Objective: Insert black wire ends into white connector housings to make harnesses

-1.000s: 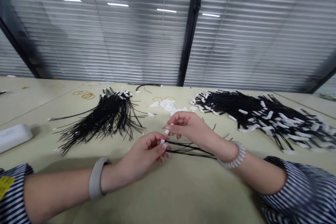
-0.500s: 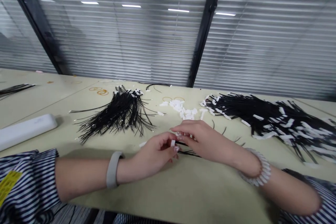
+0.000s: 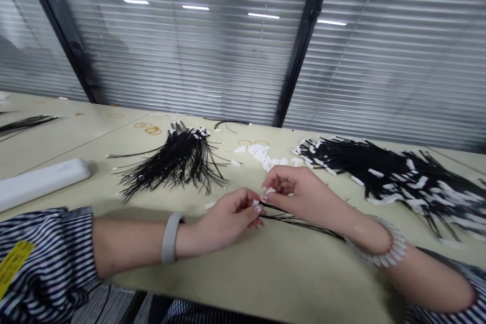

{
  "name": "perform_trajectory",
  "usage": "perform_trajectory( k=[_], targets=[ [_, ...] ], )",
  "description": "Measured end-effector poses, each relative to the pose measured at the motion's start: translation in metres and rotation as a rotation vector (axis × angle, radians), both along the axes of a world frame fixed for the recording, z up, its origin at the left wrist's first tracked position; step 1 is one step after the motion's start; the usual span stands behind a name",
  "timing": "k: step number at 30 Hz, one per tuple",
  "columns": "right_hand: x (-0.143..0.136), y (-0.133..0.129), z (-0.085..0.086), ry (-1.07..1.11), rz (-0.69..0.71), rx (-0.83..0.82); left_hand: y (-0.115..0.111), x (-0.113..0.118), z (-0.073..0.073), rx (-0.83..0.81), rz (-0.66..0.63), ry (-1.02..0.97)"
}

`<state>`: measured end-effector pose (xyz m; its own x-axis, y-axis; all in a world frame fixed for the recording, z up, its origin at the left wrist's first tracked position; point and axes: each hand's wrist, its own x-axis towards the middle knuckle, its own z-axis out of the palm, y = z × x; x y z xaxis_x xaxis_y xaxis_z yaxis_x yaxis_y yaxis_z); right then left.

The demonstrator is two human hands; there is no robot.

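Note:
My left hand (image 3: 230, 216) is closed in a pinch on the ends of several thin black wires (image 3: 304, 221), with a small white piece (image 3: 255, 203) showing at the fingertips. The wires run to the right, under my other hand and wrist. My right hand (image 3: 299, 190) is closed, thumb and fingers pinching a small white tab (image 3: 270, 191) beside the wire ends. Beyond my hands lies a heap of loose white tabs (image 3: 260, 153). Whether the tab in my right hand touches a wire I cannot tell.
A bundle of black wires (image 3: 176, 162) lies fanned out at the left. At the right is a larger pile of black wires (image 3: 353, 157) with white tabs on it. A long white case (image 3: 45, 182) and rubber bands (image 3: 153, 130) lie further left. Window blinds stand behind the table.
My right hand has drawn slightly up and away from my left fingertips, and a white tab now shows in its pinch. More of the wires is visible. The camera view has shifted a little.

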<state>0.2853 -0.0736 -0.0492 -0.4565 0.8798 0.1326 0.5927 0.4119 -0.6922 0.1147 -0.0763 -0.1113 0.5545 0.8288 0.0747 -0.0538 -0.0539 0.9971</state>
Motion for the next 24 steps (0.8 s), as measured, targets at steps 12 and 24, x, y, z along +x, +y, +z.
perform_trajectory(
  k=[12, 24],
  targets=[
    [0.0020, 0.0063, -0.0005, 0.051, -0.001, -0.046, -0.0034, -0.0031, 0.0081, 0.044, 0.024, 0.035],
    [0.0025, 0.0075, 0.0035, 0.085, 0.053, -0.059, -0.0052, -0.0030, 0.0092, 0.038, 0.025, 0.033]
  ],
)
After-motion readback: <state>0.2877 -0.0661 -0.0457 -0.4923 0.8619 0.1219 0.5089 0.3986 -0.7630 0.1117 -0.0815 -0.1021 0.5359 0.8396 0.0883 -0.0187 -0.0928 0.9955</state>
